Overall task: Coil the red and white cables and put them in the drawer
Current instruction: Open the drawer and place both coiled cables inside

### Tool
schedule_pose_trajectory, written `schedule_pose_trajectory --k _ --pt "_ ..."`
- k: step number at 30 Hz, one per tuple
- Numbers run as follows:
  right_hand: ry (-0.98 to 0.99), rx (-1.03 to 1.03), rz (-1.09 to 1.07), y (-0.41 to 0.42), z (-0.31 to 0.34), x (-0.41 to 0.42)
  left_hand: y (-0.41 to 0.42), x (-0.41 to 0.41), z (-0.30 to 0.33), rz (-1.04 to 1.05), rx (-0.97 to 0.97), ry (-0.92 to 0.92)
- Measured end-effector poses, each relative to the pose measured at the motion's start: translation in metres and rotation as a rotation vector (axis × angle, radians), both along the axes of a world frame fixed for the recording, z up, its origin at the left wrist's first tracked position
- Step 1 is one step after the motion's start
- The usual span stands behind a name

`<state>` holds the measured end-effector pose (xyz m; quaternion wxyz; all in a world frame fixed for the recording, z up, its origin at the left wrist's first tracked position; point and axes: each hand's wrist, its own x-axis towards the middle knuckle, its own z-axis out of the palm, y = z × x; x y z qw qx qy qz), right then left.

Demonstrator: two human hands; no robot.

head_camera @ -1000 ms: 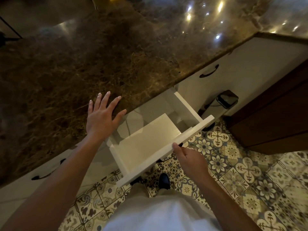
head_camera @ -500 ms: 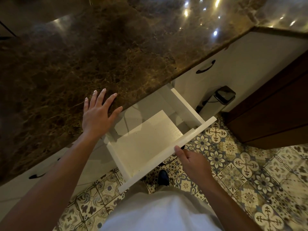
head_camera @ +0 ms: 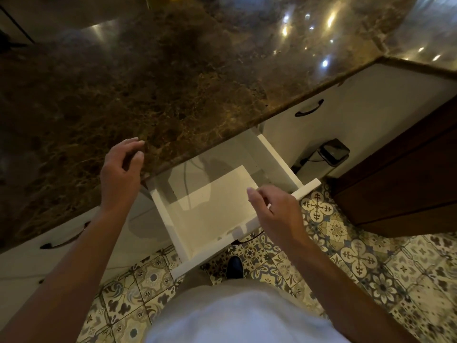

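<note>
1. Polished brown marble counter, veined and glossy with light reflections, fills the upper view; patterned floor tiles lie below.
2. One white drawer stands pulled out from under the counter edge, a flat rectangular box with a smooth pale bottom. No red or white cables show in it or anywhere in view.
3. Left hand hovers over the counter edge, just left of the drawer, fingers loosely curled and half open, holding nothing.
4. Right hand is over the drawer's front right corner, fingers bent and relaxed, gripping nothing; whether it touches the front rail cannot be told.
5. Two more white drawer fronts flank it, each with one dark curved handle.
6. One small dark-lidded bin stands on the floor at right, beside a dark wood cabinet.
</note>
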<state>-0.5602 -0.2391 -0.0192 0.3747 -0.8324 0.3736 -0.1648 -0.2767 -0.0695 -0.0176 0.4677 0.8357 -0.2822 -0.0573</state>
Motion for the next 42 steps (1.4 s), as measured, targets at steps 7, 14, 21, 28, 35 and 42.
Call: schedule_pose_trajectory --k 7,14,21,28,35,42 --pt "0.015 -0.151 0.366 0.016 0.022 0.092 0.088 -0.002 0.014 0.233 -0.076 0.011" --pt "0.028 -0.163 0.634 0.076 0.038 0.183 0.205 0.032 0.027 0.521 -0.137 0.042" --pt "0.087 -0.199 0.704 0.164 0.037 0.290 0.310 0.103 0.032 0.732 -0.130 0.139" --pt "0.144 -0.198 0.717 0.247 0.036 0.396 0.380 0.198 0.025 0.720 -0.015 0.117" --pt "0.170 -0.213 0.703 0.291 0.034 0.478 0.409 0.292 0.018 0.649 0.097 0.057" --pt "0.207 -0.249 0.697 0.308 0.033 0.538 0.399 0.358 0.018 0.524 0.226 -0.042"
